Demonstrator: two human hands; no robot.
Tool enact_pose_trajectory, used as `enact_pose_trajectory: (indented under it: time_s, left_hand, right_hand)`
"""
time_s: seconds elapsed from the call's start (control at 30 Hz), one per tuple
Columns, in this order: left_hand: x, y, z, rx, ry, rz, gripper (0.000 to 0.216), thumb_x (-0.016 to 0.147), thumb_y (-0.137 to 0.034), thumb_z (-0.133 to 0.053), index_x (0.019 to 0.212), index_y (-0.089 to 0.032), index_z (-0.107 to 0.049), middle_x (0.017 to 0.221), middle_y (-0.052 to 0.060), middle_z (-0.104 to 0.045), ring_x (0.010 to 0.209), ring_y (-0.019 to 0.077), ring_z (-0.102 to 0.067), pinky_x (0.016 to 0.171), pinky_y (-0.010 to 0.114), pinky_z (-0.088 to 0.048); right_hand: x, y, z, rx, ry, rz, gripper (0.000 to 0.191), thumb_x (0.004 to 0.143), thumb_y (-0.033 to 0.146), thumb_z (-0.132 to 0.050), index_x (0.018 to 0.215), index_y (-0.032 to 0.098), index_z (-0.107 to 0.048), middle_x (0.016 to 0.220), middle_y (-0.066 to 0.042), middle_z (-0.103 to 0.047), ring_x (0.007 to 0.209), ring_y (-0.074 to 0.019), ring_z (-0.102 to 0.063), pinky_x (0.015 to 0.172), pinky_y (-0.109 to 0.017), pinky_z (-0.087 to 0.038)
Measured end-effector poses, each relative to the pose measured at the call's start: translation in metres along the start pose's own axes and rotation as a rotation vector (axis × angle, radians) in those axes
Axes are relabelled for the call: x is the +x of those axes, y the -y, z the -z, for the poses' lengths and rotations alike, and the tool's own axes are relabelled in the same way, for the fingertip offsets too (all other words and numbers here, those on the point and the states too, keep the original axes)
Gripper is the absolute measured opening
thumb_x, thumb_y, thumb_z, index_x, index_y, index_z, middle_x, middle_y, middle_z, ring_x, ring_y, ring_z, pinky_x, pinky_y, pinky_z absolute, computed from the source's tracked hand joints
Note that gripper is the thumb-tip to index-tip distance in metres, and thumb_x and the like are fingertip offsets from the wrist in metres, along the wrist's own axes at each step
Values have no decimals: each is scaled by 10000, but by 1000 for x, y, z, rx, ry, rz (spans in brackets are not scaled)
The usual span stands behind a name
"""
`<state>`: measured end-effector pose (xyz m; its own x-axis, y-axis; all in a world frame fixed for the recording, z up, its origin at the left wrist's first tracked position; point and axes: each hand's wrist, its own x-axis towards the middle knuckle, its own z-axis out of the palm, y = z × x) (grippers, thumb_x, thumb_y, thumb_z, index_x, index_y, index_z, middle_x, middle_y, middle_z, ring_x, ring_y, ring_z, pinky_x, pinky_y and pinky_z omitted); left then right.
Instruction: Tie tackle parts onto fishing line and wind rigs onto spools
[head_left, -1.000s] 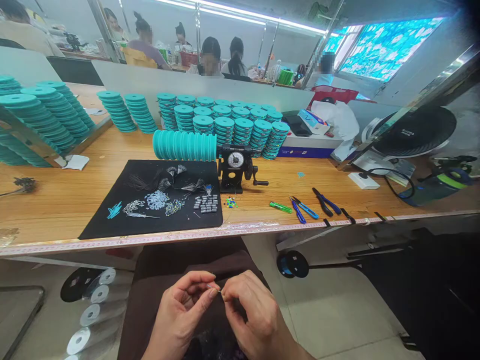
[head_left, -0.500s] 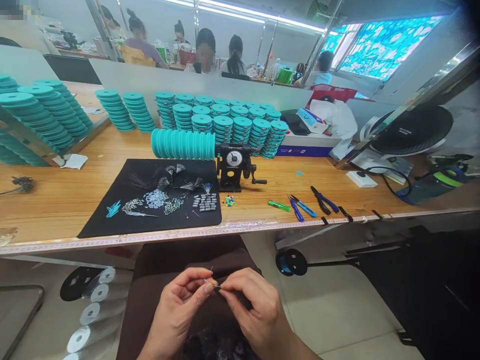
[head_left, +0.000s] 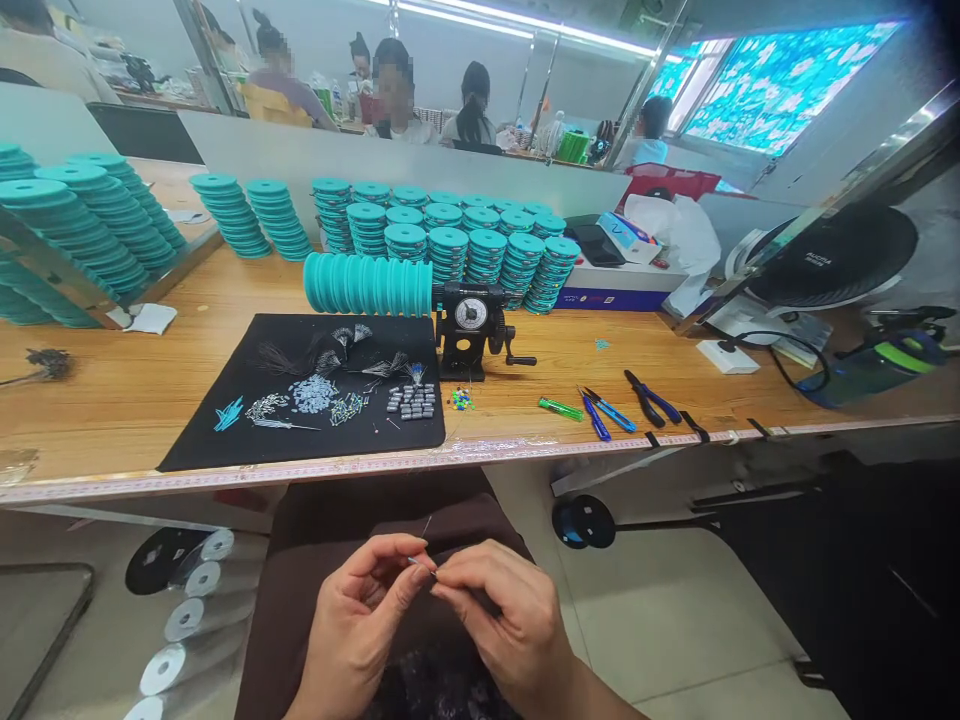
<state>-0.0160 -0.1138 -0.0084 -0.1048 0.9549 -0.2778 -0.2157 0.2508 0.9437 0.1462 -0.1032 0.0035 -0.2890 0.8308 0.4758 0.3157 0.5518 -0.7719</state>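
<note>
My left hand and my right hand meet over my lap, below the table's front edge. Both pinch a tiny thin metal piece between thumb and fingertips; a fine thread rises from it. What exactly the piece is stays too small to tell. On the wooden table above lies a black mat with small piles of beads, pins, grey weights and dark bristle bundles. A black hand-crank winder stands behind the mat with a row of teal spools on its shaft.
Stacks of teal spools fill the back of the table and the left. A green lighter, blue scissors and pliers lie right of the mat. White reels sit on the floor at the left. Several people work behind a partition.
My hands have shifted slightly left and stayed pinched together on the small piece. The view has tilted a little; nothing on the table has moved.
</note>
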Motion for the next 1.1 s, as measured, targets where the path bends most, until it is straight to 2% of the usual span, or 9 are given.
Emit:
enact_pose_trajectory:
  time_s: [0.27, 0.43, 0.57, 0.7, 0.77, 0.9, 1.1]
  left_hand:
    - [-1, -3, 0, 17, -15, -24, 232, 643, -336, -842, 798, -183, -763, 706, 41, -745, 661, 172, -681, 623, 190, -558]
    - [0, 2, 1, -11, 3, -17, 214, 688, -325, -818, 843, -191, -755, 717, 19, -739, 679, 148, -675, 651, 164, -547]
    - [0, 3, 1, 52, 5, -90, 187, 725, -304, -789, 868, -190, -748, 724, 21, -740, 695, 150, -681, 664, 163, -548]
    - [0, 5, 2, 65, -8, -152, 186, 742, -299, -772, 901, -207, -741, 756, 17, -744, 708, 144, -687, 670, 158, -553]
    - [0, 6, 3, 84, -27, -172, 177, 751, -290, -766, 908, -215, -736, 758, 12, -742, 712, 135, -685, 672, 144, -547]
    - [0, 5, 3, 91, -19, -202, 173, 760, -294, -757, 911, -213, -729, 738, 6, -723, 697, 129, -674, 662, 136, -540]
    - [4, 7, 4, 69, -67, -194, 200, 752, -305, -766, 922, -211, -719, 756, 4, -709, 699, 120, -658, 653, 121, -529]
  right_hand:
    - [0, 0, -5, 28, 5, 27, 54, 900, 159, -627, 875, 181, -668, 802, -52, -728, 722, -165, -669, 675, -272, -531]
    - [-1, -1, -9, 128, -51, -128, 75, 863, 162, -675, 794, 173, -650, 745, -32, -703, 673, -149, -651, 641, -247, -510]
    - [0, -1, -11, 87, -64, -53, 70, 861, 134, -671, 803, 162, -643, 755, -43, -699, 704, -157, -648, 670, -258, -496]
    - [2, -1, -11, 76, -46, -113, 96, 866, 151, -668, 780, 168, -630, 720, -32, -680, 658, -147, -623, 627, -245, -474]
    - [1, -1, -12, 49, -52, -83, 89, 875, 151, -656, 795, 171, -623, 730, -36, -680, 668, -153, -621, 633, -253, -473]
    - [0, -2, -16, -5, -41, 8, 64, 886, 133, -638, 848, 175, -611, 767, -48, -690, 702, -165, -625, 660, -273, -475]
    - [4, -4, -20, -69, -26, 49, 78, 891, 115, -625, 845, 170, -596, 758, -51, -685, 687, -165, -613, 647, -281, -469]
